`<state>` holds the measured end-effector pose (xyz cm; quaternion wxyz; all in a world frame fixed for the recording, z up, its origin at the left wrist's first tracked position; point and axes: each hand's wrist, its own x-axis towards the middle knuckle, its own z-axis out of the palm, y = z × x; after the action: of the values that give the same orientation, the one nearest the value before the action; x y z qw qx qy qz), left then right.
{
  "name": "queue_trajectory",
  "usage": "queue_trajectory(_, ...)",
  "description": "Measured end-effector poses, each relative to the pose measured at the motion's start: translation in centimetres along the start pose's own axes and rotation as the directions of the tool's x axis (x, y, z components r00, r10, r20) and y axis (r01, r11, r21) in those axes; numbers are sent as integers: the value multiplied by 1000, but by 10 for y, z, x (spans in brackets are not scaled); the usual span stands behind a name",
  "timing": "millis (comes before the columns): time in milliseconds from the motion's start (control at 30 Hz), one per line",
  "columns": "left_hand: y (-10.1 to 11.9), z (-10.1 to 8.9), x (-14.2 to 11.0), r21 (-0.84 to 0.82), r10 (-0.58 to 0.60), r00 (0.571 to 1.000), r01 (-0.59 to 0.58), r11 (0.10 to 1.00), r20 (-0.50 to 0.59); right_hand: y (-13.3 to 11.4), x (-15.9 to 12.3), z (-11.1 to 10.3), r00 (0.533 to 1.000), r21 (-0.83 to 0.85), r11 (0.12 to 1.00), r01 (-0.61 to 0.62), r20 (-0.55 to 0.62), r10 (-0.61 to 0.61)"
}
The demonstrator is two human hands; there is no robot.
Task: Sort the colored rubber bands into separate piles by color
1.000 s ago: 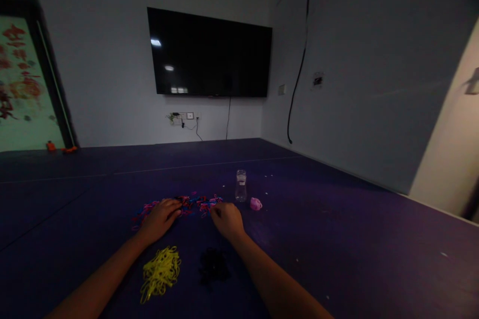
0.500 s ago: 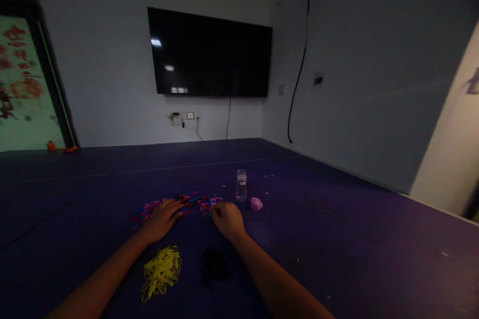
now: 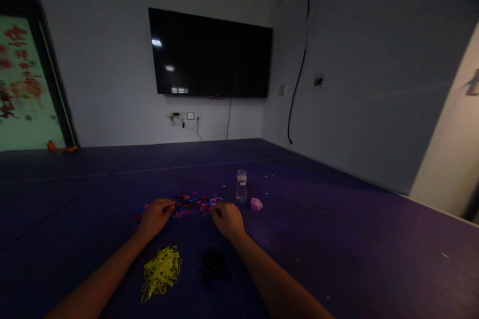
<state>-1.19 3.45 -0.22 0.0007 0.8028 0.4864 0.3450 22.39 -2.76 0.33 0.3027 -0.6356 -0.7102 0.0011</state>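
A loose heap of pink, red and blue rubber bands [image 3: 187,204] lies on the dark purple floor mat [image 3: 337,239] in front of me. My left hand [image 3: 155,217] rests at the heap's left part, its fingers curled and pinching into the bands. My right hand [image 3: 228,219] sits at the heap's right end, fingers closed in a pinch; what it holds is too small to make out. Nearer to me lie a pile of yellow bands [image 3: 160,269] and a pile of black bands [image 3: 214,265], between my forearms.
A small clear bottle [image 3: 241,186] stands just beyond my right hand, with a pink lid-like object [image 3: 256,204] beside it. A dark television [image 3: 209,55] hangs on the far wall above sockets [image 3: 183,117]. A black cable [image 3: 299,70] runs down the right wall.
My left hand has drawn back a little to the left and its fingers have curled from lying flat into a pinch. My right hand has barely moved.
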Motion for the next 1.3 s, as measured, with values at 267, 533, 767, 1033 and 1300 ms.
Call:
queue_trajectory(267, -2, -5, -2, -71, -152, 987, 148, 986, -55, 0, 0, 1, 1000, -3, 1000, 14, -10, -14)
queue_trajectory(533, -2, -3, -1, -113, -164, 985, 157, 981, -55, -1, 0, 0, 1000, -11, 1000, 6, 3, -6)
queue_trajectory(767, 5, -1, 2, -142, -89, 996, 89, 986, 9, -2, 0, -1, 1000, -8, 1000, -6, 10, 6)
queue_trajectory(1033, 17, 9, 21, -142, 14, 1000, -16, 990, -21, 0, 0, 2, 1000, 4, 1000, -17, 8, 17)
queue_trajectory(1300, 8, 24, 28, -183, 17, 998, -5, 983, 62, -1, 1, 3, 1000, 18, 1000, -2, 10, 2)
